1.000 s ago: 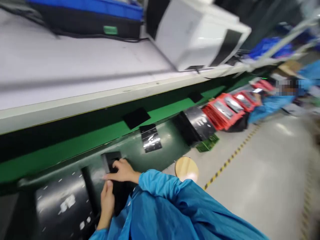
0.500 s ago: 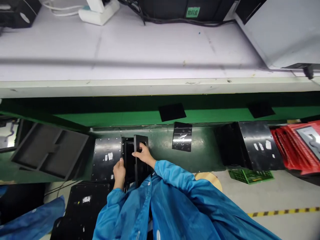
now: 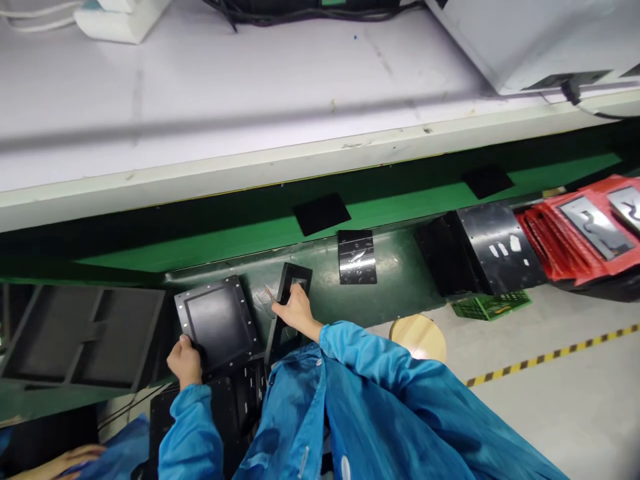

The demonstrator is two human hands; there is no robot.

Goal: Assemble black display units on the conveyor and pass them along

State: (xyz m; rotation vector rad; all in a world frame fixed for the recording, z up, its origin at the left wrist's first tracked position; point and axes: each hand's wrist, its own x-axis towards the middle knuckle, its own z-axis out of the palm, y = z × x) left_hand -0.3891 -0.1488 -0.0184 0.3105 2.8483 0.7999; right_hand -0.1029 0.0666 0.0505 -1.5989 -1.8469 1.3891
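My left hand (image 3: 185,361) is closed on the lower left edge of a black rectangular panel (image 3: 220,323) with a raised border and small fasteners along its rim. My right hand (image 3: 299,311) grips a black frame with window openings (image 3: 287,275), tilted up beside the panel and apart from it at the top. A thin pointed tool (image 3: 269,293) sticks out past the right thumb; its kind cannot be made out. The frame's lower end is partly hidden by my blue coat. Black parts with slots (image 3: 247,393) show below the panel.
A black sheet (image 3: 357,257) lies on the green lower shelf (image 3: 395,293). Black panels (image 3: 500,247) and red-wrapped panels (image 3: 580,230) stand right, a divided grey tray (image 3: 90,333) left. The white bench edge (image 3: 300,163) runs above. A co-worker's hand (image 3: 70,460) shows at lower left.
The view has turned and shifted. My left hand has moved left, and the panel beside it now shows its bordered face. My right hand still holds the frame, now farther from the panel.
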